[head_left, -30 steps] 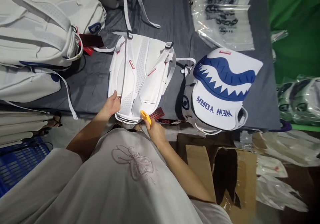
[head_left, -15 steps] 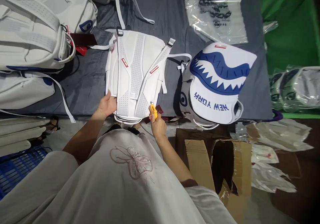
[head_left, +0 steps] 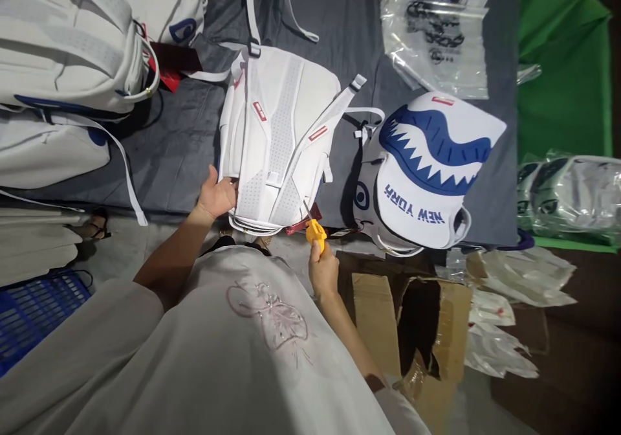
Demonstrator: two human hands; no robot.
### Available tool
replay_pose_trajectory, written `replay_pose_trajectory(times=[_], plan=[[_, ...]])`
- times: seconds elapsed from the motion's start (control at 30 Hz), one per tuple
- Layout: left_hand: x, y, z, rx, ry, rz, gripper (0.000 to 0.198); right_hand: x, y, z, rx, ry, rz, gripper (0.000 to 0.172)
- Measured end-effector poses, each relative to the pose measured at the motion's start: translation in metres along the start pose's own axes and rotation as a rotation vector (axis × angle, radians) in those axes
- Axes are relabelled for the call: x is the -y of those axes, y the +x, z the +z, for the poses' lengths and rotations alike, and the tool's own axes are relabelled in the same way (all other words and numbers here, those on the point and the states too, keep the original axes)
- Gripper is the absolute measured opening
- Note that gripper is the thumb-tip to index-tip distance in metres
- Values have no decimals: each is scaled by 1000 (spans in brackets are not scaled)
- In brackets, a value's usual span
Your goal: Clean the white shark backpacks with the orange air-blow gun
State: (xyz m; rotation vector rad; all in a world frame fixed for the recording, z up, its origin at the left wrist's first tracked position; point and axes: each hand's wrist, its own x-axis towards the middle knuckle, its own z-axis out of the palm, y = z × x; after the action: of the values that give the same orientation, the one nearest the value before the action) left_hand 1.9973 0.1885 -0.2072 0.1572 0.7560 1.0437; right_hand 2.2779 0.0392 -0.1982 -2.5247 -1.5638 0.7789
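A white backpack (head_left: 310, 79) lies on the grey-covered table, its shoulder straps and padded back facing up. At its lower left side, my left hand (head_left: 217, 194) is palm up with the thumb raised apart; its fingers touch the bag's edge, and their tips are partly hidden there. My right hand (head_left: 324, 272) is closed around yellow-handled snips (head_left: 316, 233) at the bag's lower right corner. The thin metal tip points up towards the strap. Beside the snips, a red tag (head_left: 295, 228) hangs near the top handle.
To the right stands another white backpack (head_left: 417, 216) with a blue shark-mouth flap. More white backpacks (head_left: 58, 53) are piled at left. Plastic bags (head_left: 439, 46) lie at the back right. Below the table are cardboard boxes (head_left: 376, 318) and a blue crate (head_left: 41, 309).
The snips have moved back from the backpack's strap towards me, and more of their metal tip shows. My left hand has turned more palm up. The whole view has shifted slightly.
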Motion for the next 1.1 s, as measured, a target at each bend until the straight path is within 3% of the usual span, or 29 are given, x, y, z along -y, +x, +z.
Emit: replay_pose_trajectory(times=[0.2, 0.4, 0.47, 0.57, 0.67, 0.77, 0.83, 0.87, 0.9, 0.97, 1.03, 1.1], plan=[[-3, 5, 2, 28, 20, -28, 85, -7, -20, -3, -19, 25, 31, 56], [-3, 5, 8, 56, 29, -33, 82, -33, -84, 6, 52, -29, 26, 55], [-1, 6, 10, 97, 32, -33, 78, -21, -93, 13, 158, -86, -39, 48], [-2, 6, 11, 171, 53, -19, 72, 14, -82, 18, 266, -202, -135, 37], [-11, -3, 11, 166, 130, -39, 68, 39, -66, 13, 271, -325, -70, 37], [-16, -26, 17, -39, 474, -5, 53, 42, -63, 7, 283, -358, 6, 42], [-10, -41, 24, -187, 881, 244, 44, 38, -67, 7, 315, -325, -19, 41], [-3, -47, 27, -184, 1111, 405, 48, 37, -70, 9, 326, -304, -34, 40], [6, -49, 30, -109, 1339, 550, 59, 35, -72, 11, 326, -287, -44, 39], [28, -46, 32, 181, 1758, 687, 78, 32, -76, 17, 304, -259, -40, 38], [49, -32, 29, 421, 2066, 675, 83, 27, -78, 24, 282, -206, -38, 37], [62, -12, 25, 497, 2238, 673, 85, 20, -76, 30, 253, -118, -64, 38]])
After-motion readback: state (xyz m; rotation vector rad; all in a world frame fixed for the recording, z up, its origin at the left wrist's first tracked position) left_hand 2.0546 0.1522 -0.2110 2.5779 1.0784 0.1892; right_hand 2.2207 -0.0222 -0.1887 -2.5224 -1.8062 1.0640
